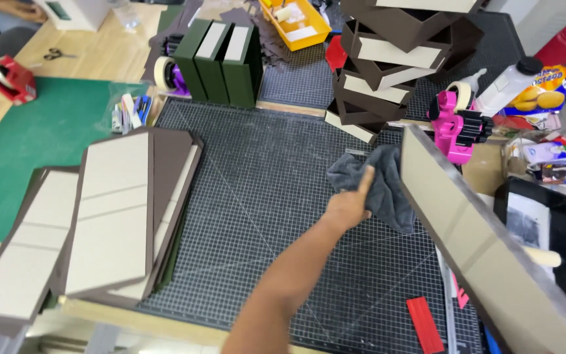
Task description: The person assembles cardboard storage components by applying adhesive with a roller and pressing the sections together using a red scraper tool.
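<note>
Head view shows the left hand (348, 208) with its grip closed on a soft grey cloth (378, 185) on the black grid mat (263, 196), beside a big tilted brown-edged board (486, 249) at right, right hand hidden.

Wooden table (109, 49) carries a dark gridded cutting mat (263, 196) in the middle & a green mat (40, 131) at left. On the gridded mat: grey cloth (388, 190), red strip (425, 324), stack of brown-edged boards (126, 210) on its left edge, three dark green box files (221, 62) at the back, pile of brown trays (394, 59). On bare wood: scissors (59, 54), red tape dispenser (12, 78). Pink tape dispenser (456, 124) sits at right.
</note>
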